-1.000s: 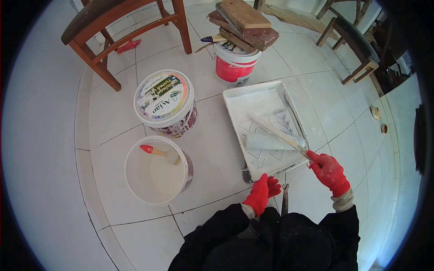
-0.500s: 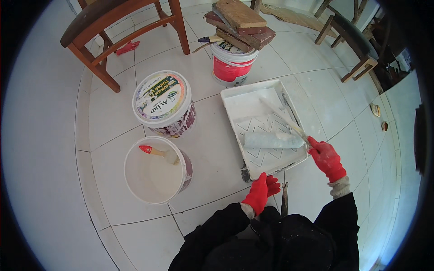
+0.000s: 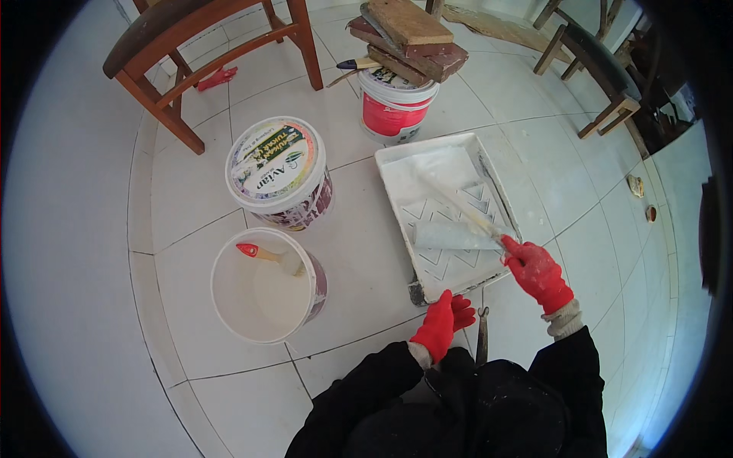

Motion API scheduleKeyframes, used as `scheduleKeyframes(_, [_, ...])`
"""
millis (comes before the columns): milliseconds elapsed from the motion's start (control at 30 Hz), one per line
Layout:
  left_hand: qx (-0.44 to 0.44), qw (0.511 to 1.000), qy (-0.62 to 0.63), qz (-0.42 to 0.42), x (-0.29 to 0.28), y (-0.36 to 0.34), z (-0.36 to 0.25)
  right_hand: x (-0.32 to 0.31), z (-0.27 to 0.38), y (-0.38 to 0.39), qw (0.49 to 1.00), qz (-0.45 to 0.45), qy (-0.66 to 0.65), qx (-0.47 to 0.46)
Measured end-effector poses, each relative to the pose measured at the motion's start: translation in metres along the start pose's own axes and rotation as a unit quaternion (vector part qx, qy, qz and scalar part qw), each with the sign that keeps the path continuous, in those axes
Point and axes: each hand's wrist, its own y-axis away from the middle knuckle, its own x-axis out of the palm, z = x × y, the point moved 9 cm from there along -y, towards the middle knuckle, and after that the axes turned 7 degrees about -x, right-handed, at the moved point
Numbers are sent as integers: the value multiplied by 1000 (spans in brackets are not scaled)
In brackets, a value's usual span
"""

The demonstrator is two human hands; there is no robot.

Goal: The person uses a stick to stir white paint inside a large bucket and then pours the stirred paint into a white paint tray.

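A white paint tray (image 3: pixel 388 177) with a ridged floor and wet white paint lies on the floor before me. Across its ridges rests a paint roller (image 3: pixel 452 236) with a pale, coated sleeve. My right hand (image 3: pixel 539 273), in a red glove, is closed around one end of a long pale stick (image 3: pixel 463 204); the stick slants over the roller, its far end in the paint. Whether the stick joins the roller's frame I cannot tell. At the tray's near edge is my left hand (image 3: pixel 441 324), also red-gloved, fingers apart and thumb against the rim.
An open bucket (image 3: pixel 217 305) of white paint with a red-handled paintbrush (image 3: pixel 263 256) stands at left. Behind it are a lidded bucket (image 3: pixel 305 200) and a red-and-white bucket (image 3: pixel 393 114) topped with wooden blocks (image 3: pixel 412 30). Chairs (image 3: pixel 305 53) stand beyond. A metal tool (image 3: pixel 482 336) lies near my left hand.
My right hand has moved a little left with the stick, whose far end has shifted left through the paint. My left hand has stayed at the tray's edge.
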Motion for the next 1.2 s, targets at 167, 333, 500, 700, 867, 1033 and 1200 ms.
scheduleKeyframes(167, [-1,1000,-4,-13,-1,7,-4,-10,7,16,1000,25,3,-19])
scheduleKeyframes(333, [-30,997,-54,55,-6,29,-5,-14,-28,5,1000,-3,6,19])
scheduleKeyframes(500, [74,991,-111,7,-87,116,-47,9,4,1,998,34,-39,-35])
scheduleKeyframes(700, [451,803,17,-390,-234,293,-153,-15,-79,15,999,4,-23,-41])
scheduleKeyframes(867, [451,742,-226,-442,-204,318,-236,22,-116,-14,997,68,20,4])
scheduleKeyframes(1033, [502,612,-354,-499,-160,328,-239,36,-164,-1,998,38,-37,-25])
scheduleKeyframes(1200, [589,513,-422,-459,-98,331,-227,35,-147,-1,997,68,15,34])
